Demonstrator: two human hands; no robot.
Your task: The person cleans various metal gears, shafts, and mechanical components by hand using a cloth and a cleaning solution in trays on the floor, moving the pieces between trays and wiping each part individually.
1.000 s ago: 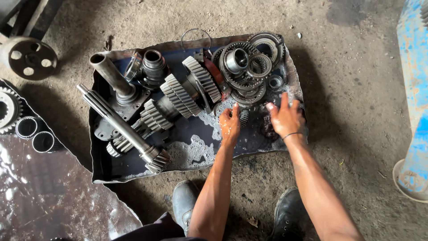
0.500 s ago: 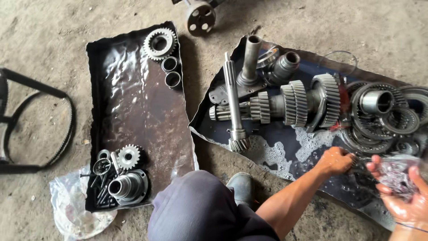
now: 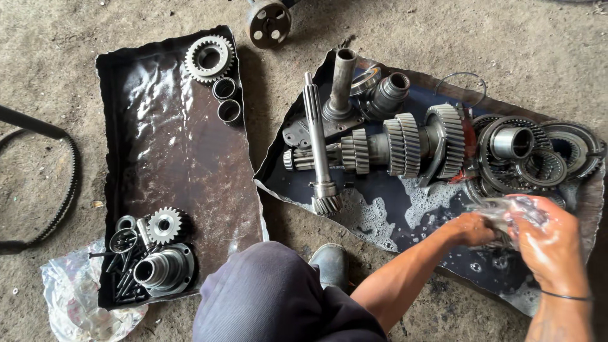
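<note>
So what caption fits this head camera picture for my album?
Two wet hands, left hand and right hand, hold a clear plastic bag over a soapy tray of gears.

1. Gear cluster shaft: bare grey steel, oily sheen.
2. Right sheet-metal tray: dark, wet, foamy.
3. Crumpled plastic bag: clear, glossy.
4. Floor: rough, matt concrete.

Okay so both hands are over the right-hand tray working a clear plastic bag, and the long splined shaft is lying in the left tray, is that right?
Not quite. The head view shows the long splined shaft lying in the right tray, across the gear cluster, not in the left tray. Both the left hand and right hand are indeed over the right tray on the clear plastic bag.
</note>
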